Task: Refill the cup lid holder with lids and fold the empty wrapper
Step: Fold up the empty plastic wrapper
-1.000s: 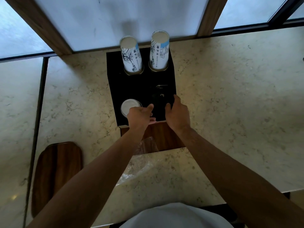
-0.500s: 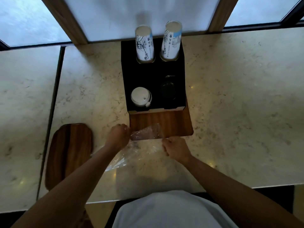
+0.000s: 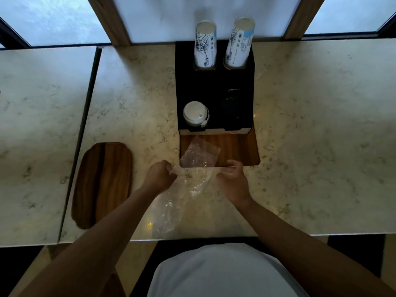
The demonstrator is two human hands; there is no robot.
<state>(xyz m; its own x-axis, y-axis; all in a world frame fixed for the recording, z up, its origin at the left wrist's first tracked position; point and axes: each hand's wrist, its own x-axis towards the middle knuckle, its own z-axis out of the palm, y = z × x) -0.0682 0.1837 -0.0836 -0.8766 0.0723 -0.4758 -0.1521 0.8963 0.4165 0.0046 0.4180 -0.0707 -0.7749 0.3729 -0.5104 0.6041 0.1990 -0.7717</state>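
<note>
Folding of the empty wrapper is shown at its start, with the clear plastic sleeve held between both hands at the near edge of the counter. The left hand is curled shut on the sleeve's edge at 9 o'clock of the film; the right hand is pinched narrow on the opposite edge at 3 o'clock. One end of the wrapper is lifted over the wooden board at 12 o'clock, while the rest trails toward 6 o'clock on the stone. The film is judged very light, limp and slippery, likely to spring open or slide unless creased flat; hold is best taken at the two side edges or corners, so that tension is kept across it. White lids are seen stacked in the black holder at 12 o'clock, so the refill appears done.
</note>
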